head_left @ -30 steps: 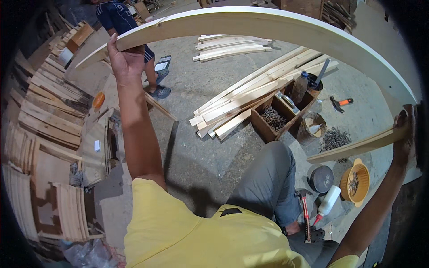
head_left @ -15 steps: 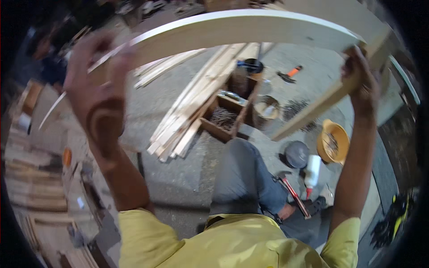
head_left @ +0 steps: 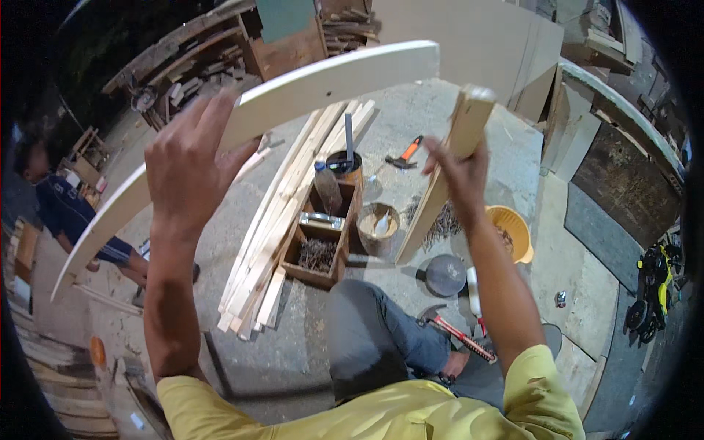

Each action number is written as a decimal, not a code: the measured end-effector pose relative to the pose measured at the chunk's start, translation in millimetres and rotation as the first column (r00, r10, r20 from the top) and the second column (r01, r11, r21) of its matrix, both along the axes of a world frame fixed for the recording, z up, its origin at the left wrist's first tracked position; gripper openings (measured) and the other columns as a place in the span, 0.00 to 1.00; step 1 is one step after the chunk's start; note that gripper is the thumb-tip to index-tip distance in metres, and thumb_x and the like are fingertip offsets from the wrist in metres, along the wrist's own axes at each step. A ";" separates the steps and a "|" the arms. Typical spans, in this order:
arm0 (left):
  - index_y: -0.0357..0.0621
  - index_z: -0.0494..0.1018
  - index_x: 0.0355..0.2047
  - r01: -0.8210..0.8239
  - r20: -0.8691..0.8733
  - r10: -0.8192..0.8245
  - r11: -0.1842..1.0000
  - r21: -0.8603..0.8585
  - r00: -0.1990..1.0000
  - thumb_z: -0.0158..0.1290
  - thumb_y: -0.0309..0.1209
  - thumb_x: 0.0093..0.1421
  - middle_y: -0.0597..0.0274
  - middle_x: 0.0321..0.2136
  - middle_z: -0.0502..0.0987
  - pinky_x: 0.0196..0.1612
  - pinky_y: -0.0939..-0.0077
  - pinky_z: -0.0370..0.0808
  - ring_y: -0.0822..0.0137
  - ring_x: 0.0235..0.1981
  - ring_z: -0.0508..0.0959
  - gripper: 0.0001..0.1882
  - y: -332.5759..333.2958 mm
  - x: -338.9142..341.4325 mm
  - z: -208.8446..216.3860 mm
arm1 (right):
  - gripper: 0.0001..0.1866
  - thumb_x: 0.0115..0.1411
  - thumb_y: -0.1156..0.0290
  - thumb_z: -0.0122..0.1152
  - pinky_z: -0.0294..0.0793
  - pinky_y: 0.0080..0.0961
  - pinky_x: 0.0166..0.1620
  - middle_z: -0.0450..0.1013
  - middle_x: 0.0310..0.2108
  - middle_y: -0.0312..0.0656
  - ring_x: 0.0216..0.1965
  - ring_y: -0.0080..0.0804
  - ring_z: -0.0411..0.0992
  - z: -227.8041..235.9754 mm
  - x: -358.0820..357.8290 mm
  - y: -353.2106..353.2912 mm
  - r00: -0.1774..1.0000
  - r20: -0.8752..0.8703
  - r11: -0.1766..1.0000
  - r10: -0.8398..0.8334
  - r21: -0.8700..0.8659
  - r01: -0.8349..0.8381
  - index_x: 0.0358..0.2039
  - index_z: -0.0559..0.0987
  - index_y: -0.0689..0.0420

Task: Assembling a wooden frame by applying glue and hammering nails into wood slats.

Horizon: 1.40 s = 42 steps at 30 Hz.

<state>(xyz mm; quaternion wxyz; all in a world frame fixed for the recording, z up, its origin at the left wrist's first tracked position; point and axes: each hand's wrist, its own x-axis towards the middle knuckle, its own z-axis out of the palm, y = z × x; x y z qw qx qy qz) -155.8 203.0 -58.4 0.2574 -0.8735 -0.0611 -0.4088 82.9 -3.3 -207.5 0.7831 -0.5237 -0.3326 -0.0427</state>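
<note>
A long pale wooden board (head_left: 345, 79) spans the upper left of the view, raised above the floor. My left hand (head_left: 187, 158) is wrapped round it near its middle, thumb on the near face. My right hand (head_left: 463, 174) grips a shorter wooden board (head_left: 469, 121), which stands tilted, its upper end near the long board's right end but apart from it. The short board's lower end comes down beside a heap of nails (head_left: 442, 226); whether it touches the floor I cannot tell.
Wooden strips (head_left: 275, 220) lie beside a divided wooden box (head_left: 315, 253) holding nails and a bottle. Around are a glue pot (head_left: 378, 224), an orange-handled hammer (head_left: 405, 152), a red hammer (head_left: 462, 334), a yellow basket (head_left: 513, 227) and a grey round object (head_left: 446, 275). Another person (head_left: 73, 213) is at left.
The short board has come away from the long board's right end and turned more upright. My right hand has moved left with it. The view has shifted, showing more of the background.
</note>
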 end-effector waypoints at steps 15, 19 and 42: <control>0.41 0.77 0.48 0.020 0.004 -0.020 1.000 0.007 1.000 0.70 0.38 0.48 0.52 0.35 0.81 0.36 0.64 0.79 0.56 0.32 0.83 0.27 0.8 0.0 6.5 | 0.37 0.62 0.67 0.67 0.74 0.32 0.55 0.71 0.54 0.51 0.52 0.34 0.73 -18.9 -5.9 40.5 0.938 0.285 0.973 -0.199 0.169 0.155 0.68 0.60 0.55; 0.41 0.77 0.47 0.047 -0.032 -0.046 0.999 0.012 0.998 0.69 0.37 0.47 0.52 0.35 0.81 0.36 0.64 0.78 0.55 0.33 0.82 0.27 -5.9 6.8 -0.3 | 0.38 0.62 0.68 0.66 0.74 0.33 0.56 0.71 0.55 0.50 0.53 0.34 0.73 -10.1 -10.6 33.5 0.957 0.275 0.990 -0.094 0.125 0.061 0.69 0.60 0.55; 0.43 0.76 0.48 0.034 -0.050 -0.034 0.999 -0.002 0.998 0.69 0.36 0.45 0.54 0.36 0.80 0.36 0.62 0.77 0.55 0.32 0.81 0.29 -10.6 21.1 -11.0 | 0.38 0.60 0.74 0.67 0.77 0.32 0.56 0.68 0.59 0.49 0.56 0.35 0.72 5.9 -3.1 27.8 0.983 0.164 0.980 0.076 0.169 -0.104 0.69 0.61 0.54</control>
